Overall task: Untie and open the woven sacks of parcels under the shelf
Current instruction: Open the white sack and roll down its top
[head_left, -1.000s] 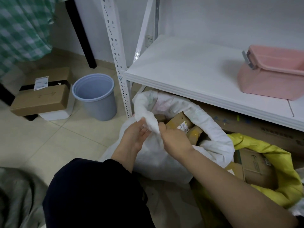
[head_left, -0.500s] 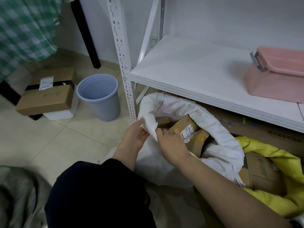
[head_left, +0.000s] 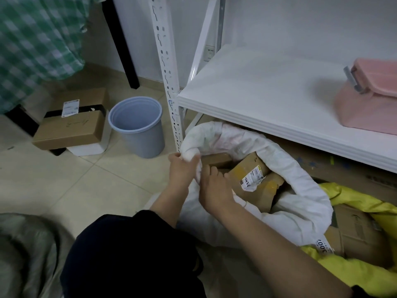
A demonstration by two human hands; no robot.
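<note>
A white woven sack (head_left: 300,190) stands open under the white shelf (head_left: 268,117), its rim rolled outward. Brown cardboard parcels (head_left: 251,175) fill its mouth. My left hand (head_left: 179,168) grips the near left part of the rolled rim. My right hand (head_left: 214,186) holds the same rim just to the right, its fingers curled over the edge into the sack. To the right lies a yellow woven sack (head_left: 354,272), also open, with a cardboard box (head_left: 354,229) showing inside.
A grey-blue bucket (head_left: 137,125) stands left of the shelf's perforated upright (head_left: 169,82). Stacked cardboard boxes (head_left: 71,127) sit further left on the tiled floor. A pink lidded container (head_left: 373,104) rests on the shelf. My dark-clothed knee (head_left: 133,254) is at the bottom.
Both hands have shifted along the white sack's rim toward the upright, rolling the rim further down. More of the parcels now shows.
</note>
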